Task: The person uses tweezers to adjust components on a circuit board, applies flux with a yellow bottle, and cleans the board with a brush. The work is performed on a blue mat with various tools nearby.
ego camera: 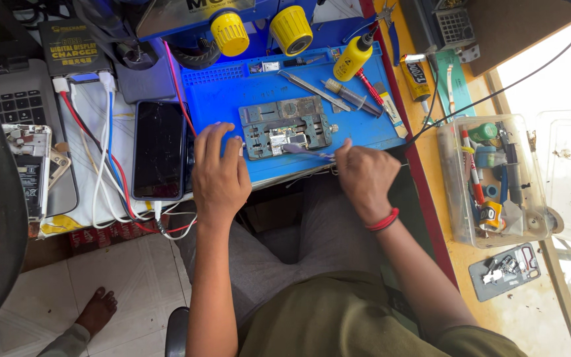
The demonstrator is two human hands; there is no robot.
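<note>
My left hand (pixel 218 173) rests flat on the blue work mat (pixel 232 92), its fingers against the left edge of a grey metal board holder (pixel 287 125). A small circuit part (pixel 284 137) sits clamped in the holder. My right hand (pixel 365 173), with a red band at the wrist, grips a thin purple-handled tool (pixel 308 151) whose tip reaches the holder's lower edge. A black phone (pixel 158 149) lies screen up just left of my left hand.
On the mat's far side lie a yellow bottle (pixel 352 58), a syringe (pixel 351 96) and metal tweezers (pixel 312 87). A clear box of tools (pixel 497 178) stands at the right. White and red cables (pixel 110 165), an opened phone (pixel 29 165) and a laptop (pixel 14 106) are at the left.
</note>
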